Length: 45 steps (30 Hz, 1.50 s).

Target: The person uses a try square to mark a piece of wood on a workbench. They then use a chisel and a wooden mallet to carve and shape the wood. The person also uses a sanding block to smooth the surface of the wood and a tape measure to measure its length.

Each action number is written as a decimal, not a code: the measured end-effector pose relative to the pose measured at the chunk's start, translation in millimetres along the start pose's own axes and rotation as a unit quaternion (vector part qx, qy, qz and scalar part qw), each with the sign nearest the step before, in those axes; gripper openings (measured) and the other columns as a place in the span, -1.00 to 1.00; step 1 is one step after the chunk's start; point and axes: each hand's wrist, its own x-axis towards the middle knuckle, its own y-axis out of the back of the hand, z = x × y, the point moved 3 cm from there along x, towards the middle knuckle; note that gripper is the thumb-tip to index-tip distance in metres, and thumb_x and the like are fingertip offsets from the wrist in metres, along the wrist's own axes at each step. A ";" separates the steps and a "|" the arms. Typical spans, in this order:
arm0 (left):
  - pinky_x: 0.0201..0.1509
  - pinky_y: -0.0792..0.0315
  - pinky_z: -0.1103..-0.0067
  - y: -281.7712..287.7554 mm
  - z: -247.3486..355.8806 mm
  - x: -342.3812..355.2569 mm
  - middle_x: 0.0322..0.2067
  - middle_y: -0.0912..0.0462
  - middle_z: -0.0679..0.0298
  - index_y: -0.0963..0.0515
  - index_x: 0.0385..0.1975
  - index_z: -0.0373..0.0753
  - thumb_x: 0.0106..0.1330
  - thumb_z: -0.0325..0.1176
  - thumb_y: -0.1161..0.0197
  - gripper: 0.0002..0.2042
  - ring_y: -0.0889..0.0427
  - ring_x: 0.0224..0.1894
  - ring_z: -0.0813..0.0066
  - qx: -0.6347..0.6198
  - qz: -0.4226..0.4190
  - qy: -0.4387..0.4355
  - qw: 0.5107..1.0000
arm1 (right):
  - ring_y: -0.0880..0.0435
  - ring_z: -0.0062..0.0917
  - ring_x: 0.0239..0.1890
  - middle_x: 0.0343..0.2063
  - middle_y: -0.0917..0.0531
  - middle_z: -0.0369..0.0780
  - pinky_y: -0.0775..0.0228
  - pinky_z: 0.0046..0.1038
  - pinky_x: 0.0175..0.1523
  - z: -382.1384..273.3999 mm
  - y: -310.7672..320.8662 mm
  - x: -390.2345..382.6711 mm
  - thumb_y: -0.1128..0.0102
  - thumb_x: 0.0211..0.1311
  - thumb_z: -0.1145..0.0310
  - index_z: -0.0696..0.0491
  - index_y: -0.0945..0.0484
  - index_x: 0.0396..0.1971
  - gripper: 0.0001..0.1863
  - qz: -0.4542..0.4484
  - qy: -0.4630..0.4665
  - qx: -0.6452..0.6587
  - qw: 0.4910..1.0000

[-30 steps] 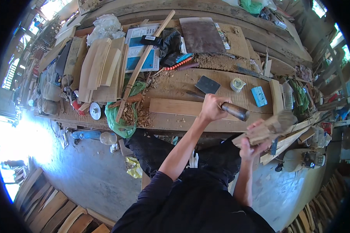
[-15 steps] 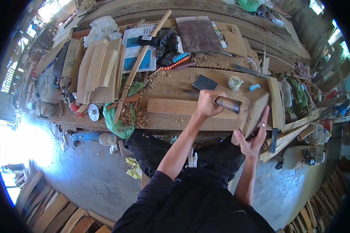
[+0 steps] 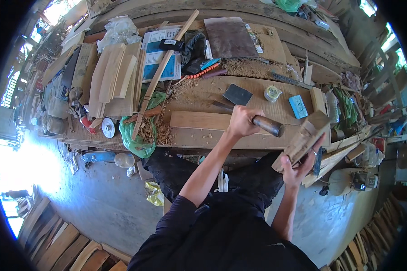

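Observation:
My left hand is closed round a chisel; its thick brown round handle sticks out to the right of the fist. A narrow dark blade shows on the other side, over the bench. My right hand grips the near end of a chunky wooden block, tilted up beyond the bench's front edge. A gap separates the block from the chisel handle's end. Below my left fist lies a flat wooden strip on the workbench.
A dark rectangular block, a tape roll and a blue packet lie beyond my hands. To the left are thin boards, a long stick and a green bag near wood shavings. Wood pieces jut out at right.
The wooden block has moved right and away from the chisel handle's end, with my right hand. More of the blue packet now shows. My left hand stays almost in place.

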 end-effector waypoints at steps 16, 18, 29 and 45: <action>-0.49 -0.38 0.45 0.1 13.8 1.3 -0.64 -0.55 0.17 -0.53 -0.58 -0.25 -0.05 -0.37 -0.48 -0.79 -0.49 -0.63 0.16 -0.049 0.037 -0.008 0.998 | -0.54 -0.16 0.31 0.44 -0.39 0.07 -0.40 -0.08 0.36 31.9 -9.8 -33.2 -0.59 0.08 0.05 0.21 -0.16 0.52 0.11 0.077 0.044 0.079 0.993; -0.49 -0.39 0.46 -2.3 12.4 -1.5 -0.63 -0.56 0.17 -0.53 -0.58 -0.24 -0.08 -0.40 -0.47 -0.80 -0.50 -0.63 0.17 -0.011 0.024 -0.016 1.000 | -0.58 -0.16 0.26 0.37 -0.44 0.05 -0.43 -0.11 0.33 25.0 -7.4 -26.1 -0.61 0.06 0.06 0.22 -0.26 0.47 0.05 0.000 0.007 0.000 1.000; -0.47 -0.42 0.43 -3.1 15.6 1.1 -0.62 -0.60 0.17 -0.60 -0.56 -0.19 -0.15 -0.37 -0.49 -0.81 -0.62 -0.58 0.12 -0.021 0.018 0.003 1.000 | -0.71 -0.17 0.05 0.18 -0.59 0.09 -0.58 -0.18 0.16 8.7 -30.1 -23.9 -0.72 -0.06 -0.01 0.31 0.00 0.60 0.38 -0.004 0.059 -0.086 0.995; -0.46 -0.43 0.41 -6.1 10.9 -1.1 -0.62 -0.62 0.14 -0.62 -0.52 -0.20 -0.16 -0.42 -0.41 -0.84 -0.67 -0.56 0.12 -0.025 0.042 -0.013 0.999 | -0.45 -0.05 0.39 0.45 -0.34 0.12 -0.38 -0.03 0.40 68.9 6.8 -52.0 -0.58 0.00 -0.15 0.25 -0.15 0.49 0.21 0.074 0.012 0.061 0.995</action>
